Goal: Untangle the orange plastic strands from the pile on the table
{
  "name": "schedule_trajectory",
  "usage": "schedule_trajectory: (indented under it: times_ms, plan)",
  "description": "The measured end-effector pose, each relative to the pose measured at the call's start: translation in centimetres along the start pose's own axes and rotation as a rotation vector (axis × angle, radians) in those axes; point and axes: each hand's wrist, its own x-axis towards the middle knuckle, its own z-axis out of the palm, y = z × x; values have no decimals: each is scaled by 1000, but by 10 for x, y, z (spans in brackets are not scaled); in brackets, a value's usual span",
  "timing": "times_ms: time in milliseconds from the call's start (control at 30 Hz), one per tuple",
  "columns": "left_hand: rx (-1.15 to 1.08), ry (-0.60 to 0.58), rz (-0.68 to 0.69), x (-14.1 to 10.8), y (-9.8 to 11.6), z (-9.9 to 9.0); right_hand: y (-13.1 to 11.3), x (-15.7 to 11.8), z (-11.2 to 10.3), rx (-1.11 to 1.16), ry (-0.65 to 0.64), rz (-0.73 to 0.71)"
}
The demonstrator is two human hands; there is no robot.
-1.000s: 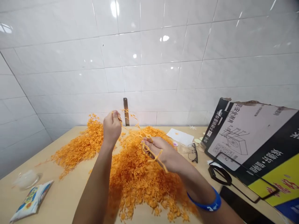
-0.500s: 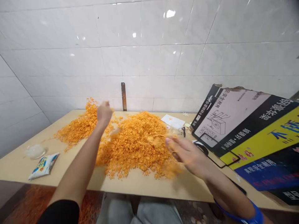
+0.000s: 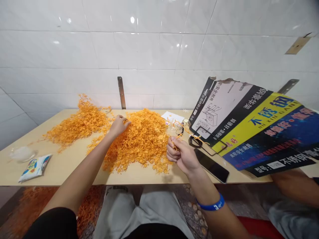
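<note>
A large heap of small branching orange plastic pieces lies in the middle of the table. My left hand is at the heap's upper left edge, its fingers apart and pointing at the pieces; nothing shows in it. At the heap's right side, my right hand is closed around an orange plastic piece, with thin orange strands sticking out above the fingers. A blue wristband circles the right wrist. Behind my left hand spreads a second orange pile.
A printed cardboard box stands at the right, with a black phone and a black wire frame before it. A snack packet lies at the left. Another person's arm shows at lower right.
My left hand has come back from the left pile to the main heap, its fingers now apart. My right hand has drawn in lower and closed. The view has turned right.
</note>
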Motion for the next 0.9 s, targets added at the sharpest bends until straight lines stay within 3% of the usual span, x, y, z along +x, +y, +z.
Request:
schedule_trajectory:
  times_ms: [133, 267, 333, 433, 500, 733, 800, 900]
  plan:
    - [-19, 6, 59, -8, 3, -4, 9, -4, 0, 81, -11, 36]
    - [-164, 83, 135, -45, 34, -6, 19, -4, 3, 207, -15, 72]
    - [-426, 5, 243, -73, 56, -5, 25, -3, 6, 277, -40, 112]
    - [-780, -231, 388, -110, 84, 0, 35, -2, 12, 345, -74, 182]
    - [-922, -279, 420, -124, 95, 6, 40, -3, 16, 371, -97, 220]
    - [-1337, 91, 245, -135, 111, 29, 58, -9, 27, 423, -238, 304]
    - [-1387, 158, 148, -132, 111, 24, 63, -13, 29, 398, -276, 290]
    - [-1373, 327, -25, -112, 94, -2, 68, -22, 27, 329, -293, 267]
